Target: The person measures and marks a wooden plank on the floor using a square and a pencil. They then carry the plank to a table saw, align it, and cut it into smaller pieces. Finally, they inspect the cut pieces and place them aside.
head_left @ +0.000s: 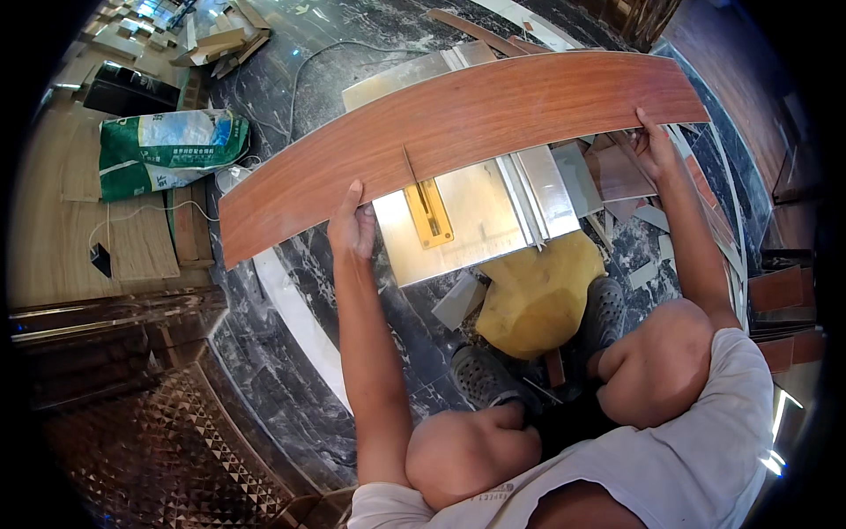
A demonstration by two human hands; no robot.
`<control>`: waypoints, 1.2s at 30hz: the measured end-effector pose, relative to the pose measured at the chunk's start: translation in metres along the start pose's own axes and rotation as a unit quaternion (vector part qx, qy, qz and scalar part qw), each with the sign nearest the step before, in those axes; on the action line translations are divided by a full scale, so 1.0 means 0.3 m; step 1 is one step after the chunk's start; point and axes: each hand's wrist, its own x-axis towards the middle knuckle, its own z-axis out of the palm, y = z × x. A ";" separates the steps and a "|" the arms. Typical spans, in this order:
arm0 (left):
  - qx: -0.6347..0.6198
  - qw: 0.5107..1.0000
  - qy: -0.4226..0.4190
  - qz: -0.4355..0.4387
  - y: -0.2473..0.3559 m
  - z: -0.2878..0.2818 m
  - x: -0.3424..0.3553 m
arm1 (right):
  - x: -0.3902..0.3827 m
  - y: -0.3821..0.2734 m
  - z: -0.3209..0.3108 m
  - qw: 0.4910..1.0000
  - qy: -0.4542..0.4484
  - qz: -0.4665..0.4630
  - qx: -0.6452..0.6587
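On my feed, both hands are on the long reddish-brown board point(520, 101), which spans left to right across the far part of the metal saw table point(480, 203) and overhangs both sides. My left hand point(354, 231) grips the near edge left of the blade point(409, 166), thumb on top and the other fingers mostly hidden; my right hand point(654, 152) is closed on the same edge near the right end. The blade stands up through the yellow insert point(433, 231) and overlaps the board's near edge in my view; I can't tell whether it touches. As far as I can judge, nothing is done on this board: it is in one piece, I make out no cut across it, and its whole length is left undivided. Loose offcuts point(621, 172) lie to the right of the table.
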 end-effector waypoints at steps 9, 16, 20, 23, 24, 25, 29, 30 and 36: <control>0.028 0.999 0.035 0.009 -0.009 -0.014 -0.054 | -0.073 -0.017 0.035 1.000 -0.004 -0.001 -0.004; 0.030 0.998 0.058 -0.006 -0.012 0.015 -0.097 | -0.065 -0.018 -0.009 0.999 -0.013 -0.001 -0.034; 0.048 0.997 0.065 -0.014 -0.008 -0.022 -0.116 | -0.065 -0.008 -0.029 0.999 -0.019 0.006 -0.036; 0.056 0.993 0.099 -0.013 -0.015 0.002 -0.142 | -0.067 -0.004 -0.051 0.999 -0.020 0.004 -0.041; 0.058 0.991 0.116 -0.012 -0.015 0.021 -0.156 | -0.074 -0.007 -0.046 0.999 -0.020 -0.002 -0.040; 0.056 0.992 0.110 -0.006 -0.016 0.030 -0.165 | -0.080 -0.009 -0.042 0.999 -0.020 -0.008 -0.040; 0.049 0.995 0.091 0.001 -0.017 0.018 -0.177 | -0.077 -0.010 -0.065 0.999 -0.012 -0.005 -0.039; 0.048 0.995 0.087 0.000 -0.016 0.014 -0.178 | -0.086 -0.011 -0.063 0.999 -0.014 -0.005 -0.042; 0.046 0.995 0.085 -0.006 -0.019 0.013 -0.192 | -0.091 -0.009 -0.068 0.999 -0.007 -0.005 -0.041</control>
